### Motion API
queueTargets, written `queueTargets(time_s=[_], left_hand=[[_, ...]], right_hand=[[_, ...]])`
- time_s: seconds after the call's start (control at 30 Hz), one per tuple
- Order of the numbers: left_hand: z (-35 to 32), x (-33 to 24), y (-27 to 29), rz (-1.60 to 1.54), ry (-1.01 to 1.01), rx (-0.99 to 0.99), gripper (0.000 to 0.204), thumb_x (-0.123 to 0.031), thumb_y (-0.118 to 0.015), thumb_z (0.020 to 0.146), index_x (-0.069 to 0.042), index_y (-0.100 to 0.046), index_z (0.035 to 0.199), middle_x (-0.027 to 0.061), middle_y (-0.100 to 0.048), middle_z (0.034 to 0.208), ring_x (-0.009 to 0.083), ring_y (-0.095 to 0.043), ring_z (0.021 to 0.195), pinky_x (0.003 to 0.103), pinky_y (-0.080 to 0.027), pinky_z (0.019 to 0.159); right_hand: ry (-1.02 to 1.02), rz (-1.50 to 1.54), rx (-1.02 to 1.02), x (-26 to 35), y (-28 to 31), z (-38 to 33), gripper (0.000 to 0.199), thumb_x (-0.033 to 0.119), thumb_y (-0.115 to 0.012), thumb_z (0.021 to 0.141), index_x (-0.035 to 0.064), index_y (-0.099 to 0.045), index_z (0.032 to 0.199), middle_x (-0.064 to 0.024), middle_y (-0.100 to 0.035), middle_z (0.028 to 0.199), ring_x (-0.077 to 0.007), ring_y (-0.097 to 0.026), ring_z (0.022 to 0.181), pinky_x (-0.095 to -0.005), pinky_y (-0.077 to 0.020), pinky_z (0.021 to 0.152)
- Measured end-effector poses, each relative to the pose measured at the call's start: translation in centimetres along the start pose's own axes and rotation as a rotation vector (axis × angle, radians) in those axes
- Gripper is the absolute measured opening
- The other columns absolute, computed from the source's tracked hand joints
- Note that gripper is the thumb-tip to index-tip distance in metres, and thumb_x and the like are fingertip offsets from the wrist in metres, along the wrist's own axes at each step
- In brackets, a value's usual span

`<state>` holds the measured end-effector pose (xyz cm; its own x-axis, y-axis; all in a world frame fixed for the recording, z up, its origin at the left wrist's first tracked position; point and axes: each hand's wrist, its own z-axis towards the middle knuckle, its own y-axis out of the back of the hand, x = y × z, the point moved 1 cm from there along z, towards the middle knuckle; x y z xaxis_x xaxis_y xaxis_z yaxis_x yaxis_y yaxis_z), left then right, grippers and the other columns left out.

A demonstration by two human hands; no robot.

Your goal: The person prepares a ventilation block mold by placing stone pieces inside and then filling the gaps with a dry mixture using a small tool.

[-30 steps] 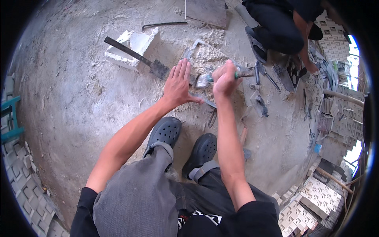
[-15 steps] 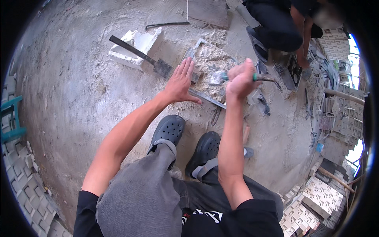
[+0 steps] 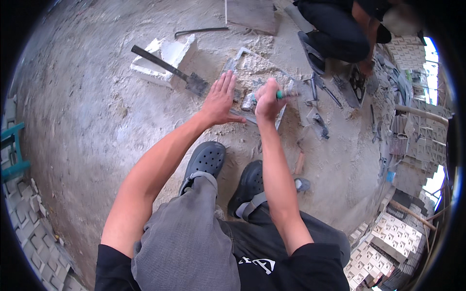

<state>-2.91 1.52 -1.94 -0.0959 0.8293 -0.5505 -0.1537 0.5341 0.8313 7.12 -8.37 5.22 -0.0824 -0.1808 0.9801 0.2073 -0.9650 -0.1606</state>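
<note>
My left hand [image 3: 220,100] lies flat with its fingers stretched and thumb spread, over the near left side of a thin-edged square frame [image 3: 242,50] holding pale, crumbly powder. Under or beside its fingers ends a dark flat-bladed tool [image 3: 196,85], whose long handle leans across a white block. My right hand [image 3: 266,101] is closed round a green-handled tool [image 3: 281,94] just above the powder. The tool's pale grey end [image 3: 248,101] points toward my left hand; its exact kind is blurred and partly hidden by my fist.
A white block [image 3: 162,60] and a dark bent bar [image 3: 201,31] lie beyond my left hand. Another person [image 3: 330,36] crouches at the far right, hands low by a dark mould [image 3: 357,87]. Hand tools [image 3: 318,121] lie between us. Patterned blocks [image 3: 398,233] are stacked at right.
My right hand has moved left with the green-handled tool, closer to my left hand and over the powder. My left hand stays flat in nearly the same place.
</note>
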Motion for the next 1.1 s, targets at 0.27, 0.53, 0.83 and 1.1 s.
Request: queueTargets(time_s=[0.27, 0.53, 0.83, 1.1], left_hand=[[-0.3, 1.0, 0.7, -0.035, 0.046, 0.047, 0.152, -0.074, -0.083, 0.056, 0.009, -0.006, 0.157, 0.0302, -0.007, 0.165, 0.0436, -0.01, 0.154, 0.049, -0.016, 0.125], [0.3, 1.3, 1.1, -0.04, 0.069, 0.127, 0.153, -0.07, -0.087, 0.055, 0.008, -0.003, 0.158, 0.0281, -0.004, 0.166, 0.0442, -0.009, 0.154, 0.05, -0.016, 0.125], [0.9, 1.1, 1.3, -0.015, 0.07, 0.195, 0.153, -0.071, -0.086, 0.057, 0.007, -0.001, 0.158, 0.0288, -0.003, 0.166, 0.0456, -0.011, 0.154, 0.052, -0.017, 0.125], [1.4, -0.1, 0.7, -0.022, 0.075, 0.237, 0.155, -0.073, -0.085, 0.056, 0.007, 0.001, 0.158, 0.0297, -0.001, 0.166, 0.0468, -0.011, 0.153, 0.052, -0.016, 0.124]], right_hand=[[0.012, 0.194, 0.002, 4.8, -0.8, 0.8, 0.044, 0.018, -0.056, 0.097, 0.0159, -0.042, 0.055, 0.0048, -0.039, 0.047, -0.0064, -0.032, 0.038, -0.0275, -0.024, 0.039], [0.019, -0.024, 0.129, 2.9, -1.1, 1.1, 0.042, 0.02, -0.056, 0.098, 0.0135, -0.046, 0.057, 0.0046, -0.045, 0.051, -0.0059, -0.039, 0.043, -0.0262, -0.0271, 0.041], [-0.032, -0.171, 0.093, -0.5, -0.7, 1.1, 0.043, 0.024, -0.061, 0.095, 0.0103, -0.049, 0.057, 0.0029, -0.047, 0.051, -0.0069, -0.044, 0.046, -0.0266, -0.0311, 0.045], [-0.003, -0.006, -0.098, 1.2, 2.3, 0.9, 0.04, 0.018, -0.065, 0.093, 0.0125, -0.05, 0.056, 0.0009, -0.049, 0.051, -0.0094, -0.045, 0.044, -0.0278, -0.0344, 0.043]])
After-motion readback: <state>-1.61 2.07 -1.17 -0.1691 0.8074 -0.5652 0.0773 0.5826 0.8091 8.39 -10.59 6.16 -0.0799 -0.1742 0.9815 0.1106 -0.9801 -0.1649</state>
